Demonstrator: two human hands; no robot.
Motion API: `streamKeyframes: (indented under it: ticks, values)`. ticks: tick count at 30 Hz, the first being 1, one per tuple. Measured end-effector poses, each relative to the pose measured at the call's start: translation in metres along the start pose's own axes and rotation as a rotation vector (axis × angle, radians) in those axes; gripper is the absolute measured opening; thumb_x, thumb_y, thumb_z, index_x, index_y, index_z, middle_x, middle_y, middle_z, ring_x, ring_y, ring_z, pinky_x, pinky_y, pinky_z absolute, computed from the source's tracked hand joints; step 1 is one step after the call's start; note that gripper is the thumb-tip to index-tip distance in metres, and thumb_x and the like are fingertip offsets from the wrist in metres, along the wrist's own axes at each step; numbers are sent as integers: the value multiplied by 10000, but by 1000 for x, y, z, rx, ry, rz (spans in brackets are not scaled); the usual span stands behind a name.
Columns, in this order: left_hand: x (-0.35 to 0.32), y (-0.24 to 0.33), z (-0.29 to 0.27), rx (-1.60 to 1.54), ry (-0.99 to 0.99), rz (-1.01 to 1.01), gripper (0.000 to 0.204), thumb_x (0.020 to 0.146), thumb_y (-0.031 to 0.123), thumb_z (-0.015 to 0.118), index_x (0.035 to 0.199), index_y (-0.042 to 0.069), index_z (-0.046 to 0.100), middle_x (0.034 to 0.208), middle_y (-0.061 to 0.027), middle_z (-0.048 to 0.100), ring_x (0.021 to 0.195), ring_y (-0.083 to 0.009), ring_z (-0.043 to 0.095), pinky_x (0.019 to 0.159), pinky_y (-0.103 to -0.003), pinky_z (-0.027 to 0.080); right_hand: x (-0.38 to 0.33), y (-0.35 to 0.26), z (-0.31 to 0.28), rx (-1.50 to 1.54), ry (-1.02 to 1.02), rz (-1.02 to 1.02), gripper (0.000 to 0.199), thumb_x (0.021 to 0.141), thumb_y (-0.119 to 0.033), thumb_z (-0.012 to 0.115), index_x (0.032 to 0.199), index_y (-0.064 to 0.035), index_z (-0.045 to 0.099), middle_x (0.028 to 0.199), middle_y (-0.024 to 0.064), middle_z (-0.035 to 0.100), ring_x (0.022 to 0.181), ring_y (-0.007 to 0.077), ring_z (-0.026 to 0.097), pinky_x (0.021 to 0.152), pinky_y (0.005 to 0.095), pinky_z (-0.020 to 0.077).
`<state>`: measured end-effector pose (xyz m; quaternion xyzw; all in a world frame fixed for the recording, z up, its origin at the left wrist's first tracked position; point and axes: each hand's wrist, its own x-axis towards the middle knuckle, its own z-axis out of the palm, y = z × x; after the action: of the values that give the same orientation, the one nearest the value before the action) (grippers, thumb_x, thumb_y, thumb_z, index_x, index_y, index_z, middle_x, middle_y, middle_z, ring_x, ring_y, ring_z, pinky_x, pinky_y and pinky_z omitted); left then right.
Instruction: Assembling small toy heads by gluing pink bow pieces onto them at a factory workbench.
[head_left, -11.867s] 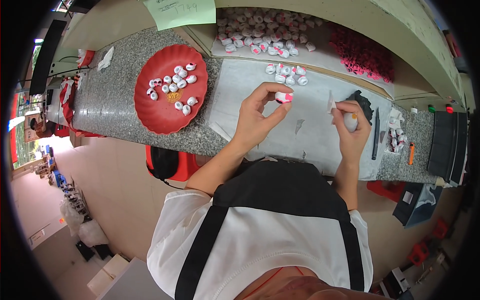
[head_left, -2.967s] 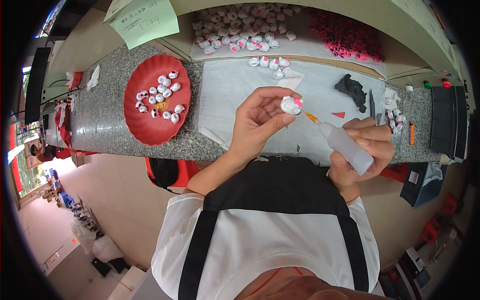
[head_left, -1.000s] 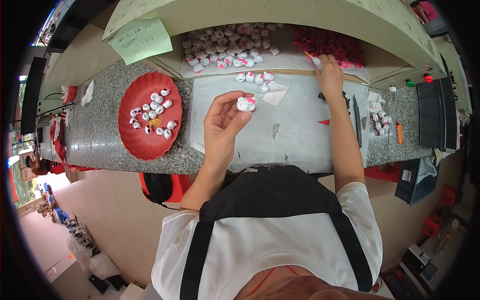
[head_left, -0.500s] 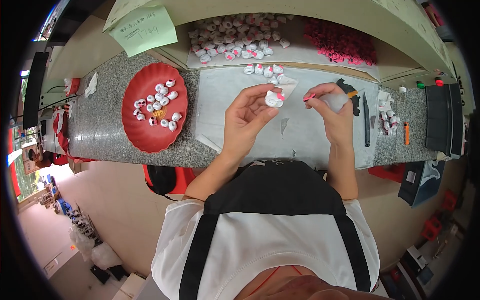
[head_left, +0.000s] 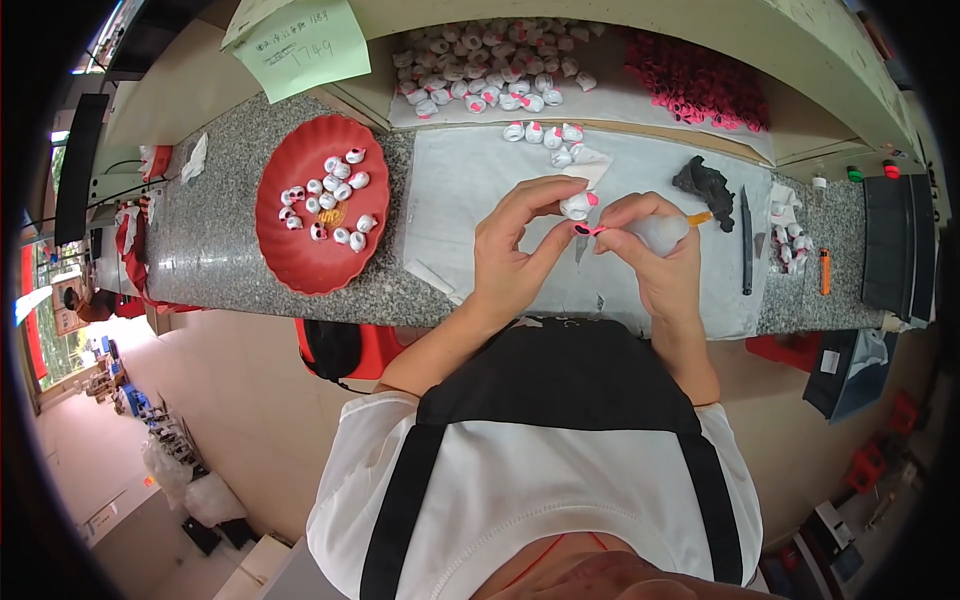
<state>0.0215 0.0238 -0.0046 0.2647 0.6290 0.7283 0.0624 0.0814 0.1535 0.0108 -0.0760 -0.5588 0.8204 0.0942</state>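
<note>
My left hand (head_left: 512,250) pinches a small white doll head (head_left: 576,207) with a pink bow between thumb and fingers. A tiny pink glasses-shaped piece (head_left: 587,230) sits just below the head, at the tips of my left thumb and my right fingers. My right hand (head_left: 665,275) is closed on that piece and also keeps a translucent squeeze bottle (head_left: 660,234) with an orange tip tucked in its grip. Both hands are over the white sheet (head_left: 450,200) on the counter. Part of the bottle is hidden behind the fingers.
A red scalloped plate (head_left: 285,260) with several white heads lies left. On the shelf are piled white heads (head_left: 480,60) and pink pieces (head_left: 690,85). Crumpled black material (head_left: 705,185), a dark pen-like tool (head_left: 747,245) and an orange lighter (head_left: 825,272) are at right.
My hands have come together: my right hand moved left, bringing the pink glasses-shaped piece to the doll head. The head has turned in my left fingers. The whole view has shifted slightly.
</note>
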Motion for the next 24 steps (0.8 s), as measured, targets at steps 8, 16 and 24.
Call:
streamKeyframes:
  ticks: [8,16,24]
  values:
    - [0,1,0,129,-32,81,266,656,-45,569,915,5,539,941,-110,542,866,-192,523,702,-260,434,3,5,-3,-25,41,-17,104,665,26,589,736,10,514,738,66,529,622,106,503,550,213,410]
    - [0,6,-4,-404,-129,-174,266,709,-42,542,969,-22,488,1004,-126,504,939,-169,481,809,-280,390,3,10,0,-116,73,-135,192,647,11,624,798,-11,507,704,25,518,600,63,462,532,175,376]
    - [-3,5,-9,-553,-195,-249,266,706,-67,529,965,-26,488,985,-135,506,935,-175,481,815,-280,389,2,1,3,-144,-121,-34,325,623,39,616,921,14,490,781,74,525,653,101,509,524,196,416]
